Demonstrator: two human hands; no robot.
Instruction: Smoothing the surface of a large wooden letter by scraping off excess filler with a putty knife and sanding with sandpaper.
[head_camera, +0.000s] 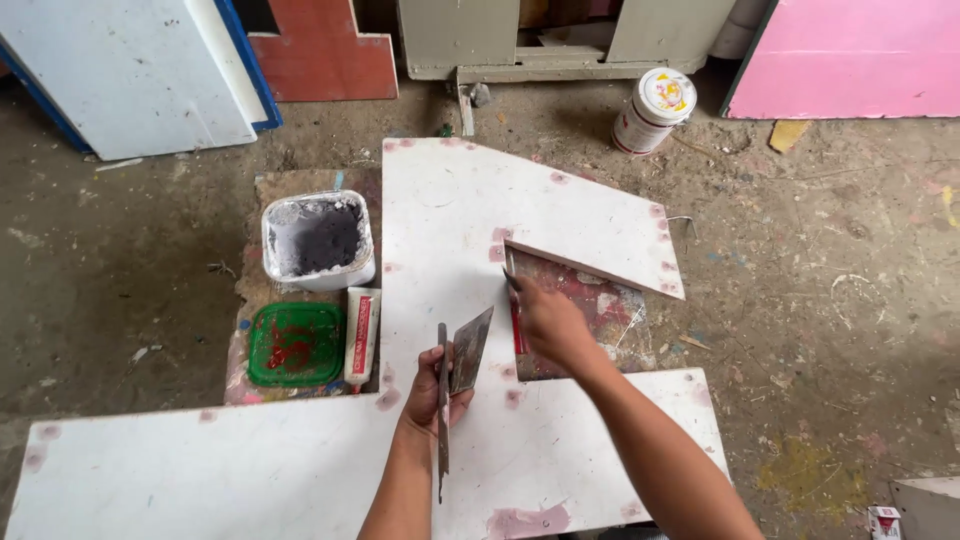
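Two hands with filling tools over a white cut-out board on the floor

The left hand is closed on two metal scraper blades, held upright over the near part of the white board. The right hand grips a small blade whose tip meets the board's inner corner; pink filler patches dot the edges. Just left of the board stand a grey-smeared white tub, a green lid and a tube; a white can sits far right
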